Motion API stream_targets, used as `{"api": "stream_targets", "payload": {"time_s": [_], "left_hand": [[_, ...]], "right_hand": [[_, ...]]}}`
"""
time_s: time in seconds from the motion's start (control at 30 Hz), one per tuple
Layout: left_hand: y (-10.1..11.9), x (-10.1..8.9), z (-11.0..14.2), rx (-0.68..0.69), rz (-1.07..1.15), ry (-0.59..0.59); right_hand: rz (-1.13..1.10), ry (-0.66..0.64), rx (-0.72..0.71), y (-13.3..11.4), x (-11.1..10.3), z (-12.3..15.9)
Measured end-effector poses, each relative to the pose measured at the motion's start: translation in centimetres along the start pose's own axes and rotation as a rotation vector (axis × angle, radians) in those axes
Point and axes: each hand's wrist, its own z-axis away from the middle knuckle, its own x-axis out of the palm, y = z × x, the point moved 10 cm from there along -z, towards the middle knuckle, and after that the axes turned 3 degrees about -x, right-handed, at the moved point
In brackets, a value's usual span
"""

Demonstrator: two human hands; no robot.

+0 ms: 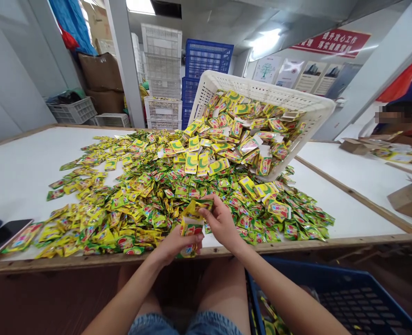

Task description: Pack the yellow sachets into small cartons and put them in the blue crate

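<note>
White table [13, 167] — left hand [181, 243] grips small printed carton [192, 226] — flat, glossy.

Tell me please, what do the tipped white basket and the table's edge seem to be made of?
White basket: probably moulded plastic, slightly glossy, judging by its smooth rounded rim and regular holes.
Table edge: apparently unpainted wood, matte, brown with dark spots.

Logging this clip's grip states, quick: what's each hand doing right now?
Left hand: closed around a small yellow carton.
Right hand: closed, pinching a green-and-yellow packet at the carton's top.
</note>
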Motion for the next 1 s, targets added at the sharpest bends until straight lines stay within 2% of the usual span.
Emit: {"api": "stream_targets", "payload": {"time_s": [0.07,0.23,0.3,0.47,0.67,0.77,0.87,1.0], "left_hand": [[0.2,0.0,0.1,0.008,0.002,-0.002],[0.0,-0.6,0.1,0.024,-0.078,0.016],[-0.3,-0.8,0.0,0.013,-0.11,0.039],[-0.6,-0.3,-0.4,0.017,-0.184,0.015],[-1.8,0.4,-0.5,-0.024,-0.125,-0.042],[-2.1,0.5,-0.7,-0.021,-0.074,-0.053],[-1.9,0.8,-1.2,0.012,-0.039,-0.075],[-2.1,1.4,-2.2,0.02,-0.033,-0.116]], "right_hand": [[0.071,-0.057,-0.033,-0.6,0.1,0.1],[0.266,-0.344,-0.11,-2.1,1.2,0.4],[0.308,-0.415,-0.112,-2.2,1.4,0.6],[0.367,-0.494,-0.106,-2.3,2.4,0.9],[0.499,-0.534,-0.139,-2.2,3.7,0.7],[0.426,-0.475,-0.104,-1.4,3.6,0.5],[0.359,-0.293,-0.065,-0.3,2.2,0.2],[0.453,-0.139,-0.139,0.0,0.7,0.6]]}}
